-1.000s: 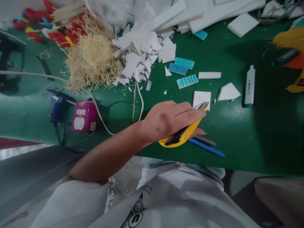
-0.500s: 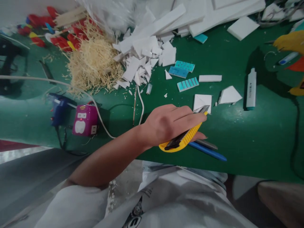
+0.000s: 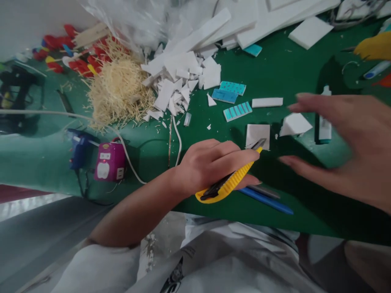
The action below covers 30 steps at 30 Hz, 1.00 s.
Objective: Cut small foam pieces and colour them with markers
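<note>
My left hand (image 3: 210,165) is closed around a yellow utility knife (image 3: 227,185), whose blade points up and right over a small white foam square (image 3: 255,131). I cannot tell whether the blade touches it. From the right comes my right hand (image 3: 345,142), blurred, with thumb and fingers spread and nothing between them. Between that thumb and finger lies a cut white foam piece (image 3: 295,124). A white marker (image 3: 325,126) is partly hidden behind the right hand. Under the left hand's fingers, a blue pen (image 3: 267,201) rests beside a dark grey stick (image 3: 264,191).
Foam scraps (image 3: 174,91), wood shavings (image 3: 119,85) and white foam sheets (image 3: 244,24) lie at the back. Blue-patterned pieces (image 3: 237,111) and a white strip (image 3: 267,102) sit beyond the square. A glue gun (image 3: 77,146), a magenta power adapter (image 3: 110,161) and a white cable (image 3: 125,142) are left.
My right hand has come into view from the right, fingers apart, shading the foam square. The left hand still holds the knife near the square; the whole view has shifted slightly.
</note>
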Available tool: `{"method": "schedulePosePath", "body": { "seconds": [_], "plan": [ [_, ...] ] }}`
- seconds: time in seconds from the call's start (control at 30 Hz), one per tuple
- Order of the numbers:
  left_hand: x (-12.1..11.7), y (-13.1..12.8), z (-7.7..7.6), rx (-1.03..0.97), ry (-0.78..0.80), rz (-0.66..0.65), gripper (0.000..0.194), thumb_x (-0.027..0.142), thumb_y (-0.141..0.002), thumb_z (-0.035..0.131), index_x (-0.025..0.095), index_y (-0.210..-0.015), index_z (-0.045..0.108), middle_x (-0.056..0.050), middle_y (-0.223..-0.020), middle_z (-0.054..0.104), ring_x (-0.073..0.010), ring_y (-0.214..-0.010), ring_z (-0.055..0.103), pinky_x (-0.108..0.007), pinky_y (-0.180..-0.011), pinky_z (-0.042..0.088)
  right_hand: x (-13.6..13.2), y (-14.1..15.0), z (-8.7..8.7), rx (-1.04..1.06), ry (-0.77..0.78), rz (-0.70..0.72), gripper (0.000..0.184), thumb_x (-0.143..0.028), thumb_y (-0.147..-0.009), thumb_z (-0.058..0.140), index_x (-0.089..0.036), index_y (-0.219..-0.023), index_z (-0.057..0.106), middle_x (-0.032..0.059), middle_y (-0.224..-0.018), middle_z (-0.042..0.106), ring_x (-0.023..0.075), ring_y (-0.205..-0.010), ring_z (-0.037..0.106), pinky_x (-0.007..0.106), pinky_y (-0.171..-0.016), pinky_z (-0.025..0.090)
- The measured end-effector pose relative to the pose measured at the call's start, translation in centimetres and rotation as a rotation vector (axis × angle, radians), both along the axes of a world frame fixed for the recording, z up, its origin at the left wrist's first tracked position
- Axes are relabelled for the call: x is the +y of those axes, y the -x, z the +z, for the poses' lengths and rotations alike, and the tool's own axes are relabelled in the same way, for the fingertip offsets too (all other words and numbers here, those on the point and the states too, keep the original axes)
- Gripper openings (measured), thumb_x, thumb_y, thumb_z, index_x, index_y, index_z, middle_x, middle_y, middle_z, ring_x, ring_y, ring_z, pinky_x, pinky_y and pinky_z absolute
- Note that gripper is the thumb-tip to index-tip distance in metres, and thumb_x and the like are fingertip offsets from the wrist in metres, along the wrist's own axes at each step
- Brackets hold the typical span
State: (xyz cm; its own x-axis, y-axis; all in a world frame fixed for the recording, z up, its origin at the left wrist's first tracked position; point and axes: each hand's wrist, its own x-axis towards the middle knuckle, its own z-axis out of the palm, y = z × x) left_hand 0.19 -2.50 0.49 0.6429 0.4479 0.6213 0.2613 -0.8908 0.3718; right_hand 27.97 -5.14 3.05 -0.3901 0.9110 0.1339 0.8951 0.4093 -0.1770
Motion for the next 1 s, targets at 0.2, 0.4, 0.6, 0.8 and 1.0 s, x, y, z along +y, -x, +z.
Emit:
{"method": "schedulePosePath", "body": {
  "seconds": [0.2,0.4,0.6,0.8,1.0],
  "plan": [
    [-0.2,0.0,0.5,0.072,0.056,0.019,0.031,0.045,-0.104,0.065,0.016,-0.114,0.068,-0.001,-0.093,0.081,-0.0101,-0.080,0.077,-0.021,-0.080,0.061,1.4,1.3,-2.4,0.120,-0.012,0.170,0.070,-0.061,-0.105,0.043,-0.012,-0.155,0.049,0.0181,-0.132,0.071,0.0294,-0.127,0.063,0.049,-0.105,0.053],
    [-0.2,0.1,1.0,0.088,0.162,0.017,0.032,0.042,-0.102,0.068,0.013,-0.114,0.068,-0.006,-0.098,0.082,-0.0126,-0.082,0.078,-0.023,-0.078,0.061,1.6,1.3,-3.3,0.113,-0.008,0.136,0.055,-0.050,-0.108,0.046,-0.017,-0.151,0.053,0.0152,-0.127,0.073,0.0284,-0.122,0.066,0.049,-0.101,0.055],
    [-0.1,0.2,1.3,0.103,0.152,0.046,0.029,0.040,-0.101,0.070,0.016,-0.116,0.067,-0.004,-0.097,0.083,-0.0125,-0.079,0.077,-0.024,-0.075,0.063,1.9,1.4,-3.5,0.148,-0.113,0.205,0.049,-0.044,-0.108,0.047,-0.015,-0.147,0.053,0.0137,-0.120,0.075,0.0285,-0.114,0.070,0.046,-0.095,0.059],
    [0.0,-0.3,1.4,0.029,0.126,0.058,0.027,0.036,-0.098,0.073,0.012,-0.110,0.070,-0.006,-0.091,0.083,-0.0144,-0.073,0.077,-0.026,-0.070,0.064,1.8,1.6,-3.2,0.115,-0.119,0.187,0.050,-0.040,-0.106,0.053,-0.012,-0.147,0.053,0.0160,-0.117,0.074,0.0307,-0.114,0.068,0.048,-0.108,0.052],
    [-0.4,-0.1,2.3,0.123,0.148,0.071,0.029,0.034,-0.101,0.071,0.007,-0.112,0.069,-0.007,-0.095,0.083,-0.0129,-0.081,0.076,-0.026,-0.078,0.064,2.0,1.6,-3.4,0.125,-0.111,0.175,0.045,-0.041,-0.107,0.047,-0.018,-0.145,0.054,0.0114,-0.114,0.074,0.0280,-0.111,0.068,0.049,-0.111,0.051]
  ]
}}
